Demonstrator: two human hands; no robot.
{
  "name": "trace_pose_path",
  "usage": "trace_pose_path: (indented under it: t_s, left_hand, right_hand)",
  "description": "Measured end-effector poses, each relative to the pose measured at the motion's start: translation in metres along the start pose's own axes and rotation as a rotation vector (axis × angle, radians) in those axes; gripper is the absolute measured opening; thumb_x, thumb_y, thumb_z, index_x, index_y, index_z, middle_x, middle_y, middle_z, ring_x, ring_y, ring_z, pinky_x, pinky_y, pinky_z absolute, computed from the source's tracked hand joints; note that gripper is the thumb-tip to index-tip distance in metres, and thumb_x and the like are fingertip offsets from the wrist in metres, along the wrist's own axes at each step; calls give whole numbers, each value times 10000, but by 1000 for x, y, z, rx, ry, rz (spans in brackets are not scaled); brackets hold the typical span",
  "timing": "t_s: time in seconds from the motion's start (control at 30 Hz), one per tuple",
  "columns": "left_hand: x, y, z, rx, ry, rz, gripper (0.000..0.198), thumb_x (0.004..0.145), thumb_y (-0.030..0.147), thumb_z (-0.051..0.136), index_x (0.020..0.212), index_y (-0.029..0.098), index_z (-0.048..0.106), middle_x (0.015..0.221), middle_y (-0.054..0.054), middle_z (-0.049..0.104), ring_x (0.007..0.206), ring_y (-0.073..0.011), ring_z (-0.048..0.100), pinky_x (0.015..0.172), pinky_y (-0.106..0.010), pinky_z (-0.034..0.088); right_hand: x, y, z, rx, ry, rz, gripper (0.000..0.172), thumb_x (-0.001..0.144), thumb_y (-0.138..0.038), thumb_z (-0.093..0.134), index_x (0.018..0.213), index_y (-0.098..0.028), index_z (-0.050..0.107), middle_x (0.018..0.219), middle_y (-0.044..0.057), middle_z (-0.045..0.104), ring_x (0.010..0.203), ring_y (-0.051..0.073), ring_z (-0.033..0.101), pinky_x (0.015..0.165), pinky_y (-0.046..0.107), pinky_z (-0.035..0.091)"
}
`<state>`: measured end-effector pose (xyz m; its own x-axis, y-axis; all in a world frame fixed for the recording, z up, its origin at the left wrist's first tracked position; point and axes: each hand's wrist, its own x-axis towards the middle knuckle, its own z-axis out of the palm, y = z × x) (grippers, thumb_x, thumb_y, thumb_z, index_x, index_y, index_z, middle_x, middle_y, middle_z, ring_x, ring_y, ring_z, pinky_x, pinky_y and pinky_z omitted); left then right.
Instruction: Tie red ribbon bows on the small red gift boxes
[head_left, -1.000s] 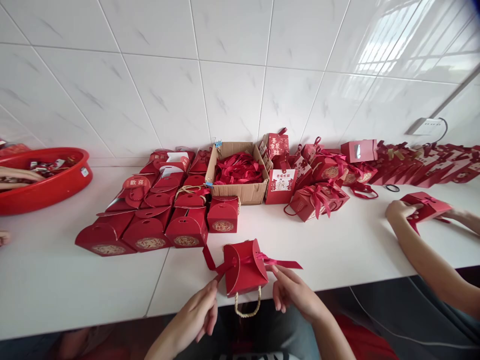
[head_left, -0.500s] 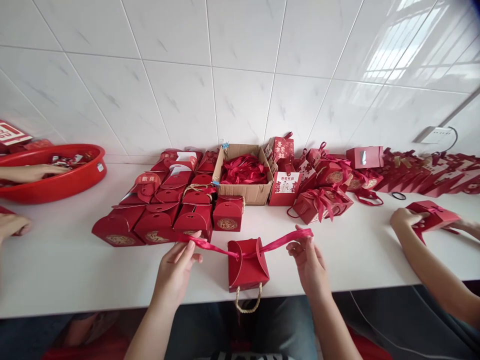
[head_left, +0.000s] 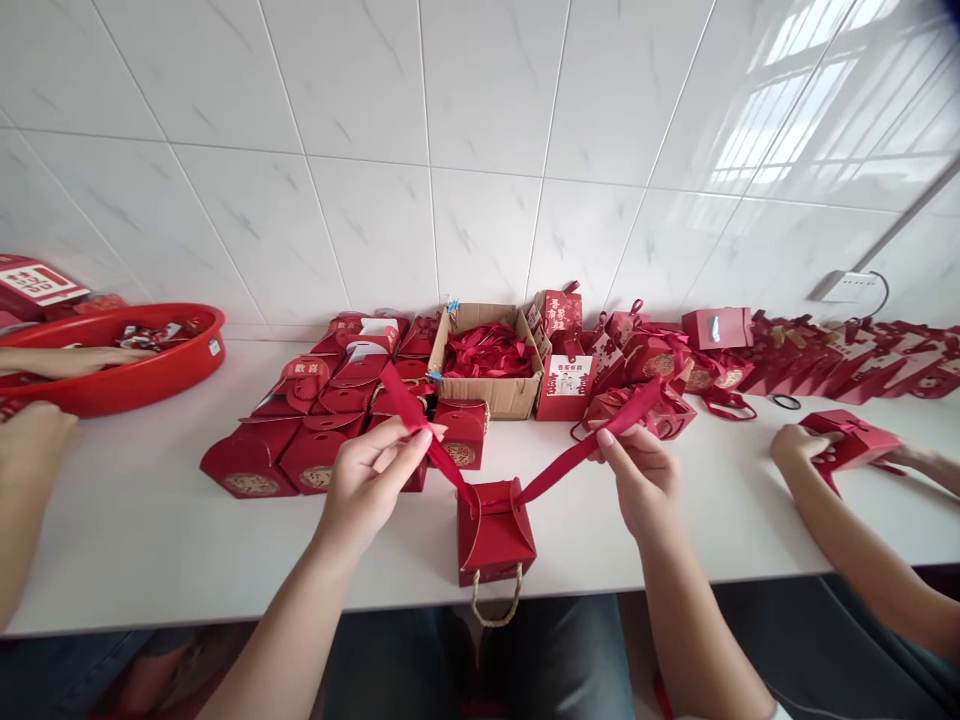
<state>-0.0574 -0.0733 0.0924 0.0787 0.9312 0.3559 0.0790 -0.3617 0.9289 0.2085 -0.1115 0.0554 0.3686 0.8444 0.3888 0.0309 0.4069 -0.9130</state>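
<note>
A small red gift box stands in front of me at the table's near edge, its rope handle hanging over that edge. A red ribbon runs through the holes in its top flaps. My left hand pinches one end of the ribbon, raised up and to the left of the box. The other end is pinched between the thumb and fingers of my right hand, up and to the right. Both ribbon lengths are stretched in a V above the box.
Behind stands a cardboard carton of red ribbons. Several red boxes are grouped at left, tied ones at right. A co-worker's hands hold a red box at far right. Another person's hand reaches into a red basin.
Both my hands have lifted the ribbon ends higher, so the ribbon now rises steeply from the box. The view has tilted up slightly. At left, another person's arm has come further into view.
</note>
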Motion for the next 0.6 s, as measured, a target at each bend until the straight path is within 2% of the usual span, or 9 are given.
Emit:
trace_pose_path:
  t_s: [0.13,0.33,0.47,0.6]
  left_hand:
    - [10,13,16,0,-55,62,278,800,399,651,935,177,750,786,-60,711,835,-227,650,732,-298,506]
    - [18,25,33,-21,-136,136,258,835,378,620,925,173,749,845,-58,731,847,-203,664,764,-286,504]
    - [19,32,38,-5,-157,171,266,849,379,601,903,169,754,832,-58,728,853,-202,660,789,-288,493]
    - [18,36,40,40,-146,214,258,857,367,589,877,173,757,777,-41,698,816,-183,639,753,-263,473]
  right_hand:
    - [12,-20,18,-19,-169,-61,174,821,-382,658,851,-219,712,795,37,688,751,176,603,679,297,492]
    - [25,-31,43,18,-352,-110,171,841,-374,638,854,-218,706,825,25,678,796,177,607,751,310,480]
    - [27,-36,52,80,-398,-140,106,842,-323,646,858,-232,698,855,13,672,805,158,599,755,289,467]
    - [27,-39,54,103,-386,-136,105,833,-327,656,866,-243,709,846,12,675,810,166,608,769,303,470]
